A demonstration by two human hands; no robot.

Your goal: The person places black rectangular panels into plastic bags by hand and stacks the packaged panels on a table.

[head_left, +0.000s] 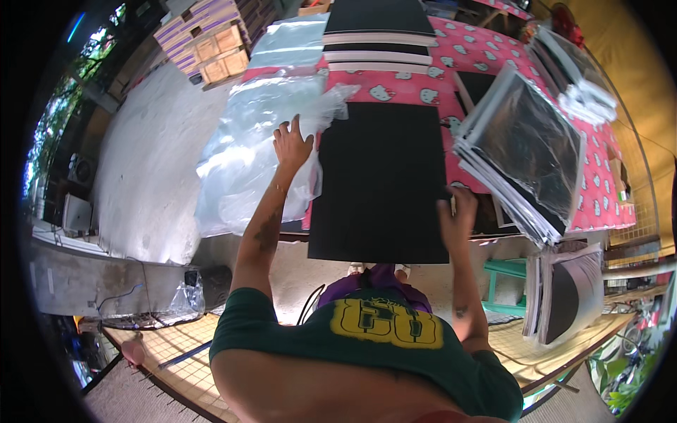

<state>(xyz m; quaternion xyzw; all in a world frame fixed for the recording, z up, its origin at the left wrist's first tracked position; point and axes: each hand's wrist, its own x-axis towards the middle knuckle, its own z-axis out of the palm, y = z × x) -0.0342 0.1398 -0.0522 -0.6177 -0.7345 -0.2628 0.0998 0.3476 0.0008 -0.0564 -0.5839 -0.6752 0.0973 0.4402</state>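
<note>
A large black board [381,183] lies in front of me on the table, its near end overhanging the front edge. My left hand [293,144] is over a pile of clear plastic sleeves [247,155] to the left of the board, fingers spread, and I see nothing gripped in it. At the board's right edge is my right hand [460,211], slightly blurred, with thumb and fingers apart. Whether it touches the board is unclear. To its right, a leaning stack of plastic-wrapped black panels [525,148] lies tilted.
Behind the board, a stack of black-topped boards [379,35] stands on the pink patterned tablecloth [479,42]. Another wrapped stack [564,292] rests beside a green stool [504,285] at lower right. Wooden crates [222,53] sit on the floor at far left.
</note>
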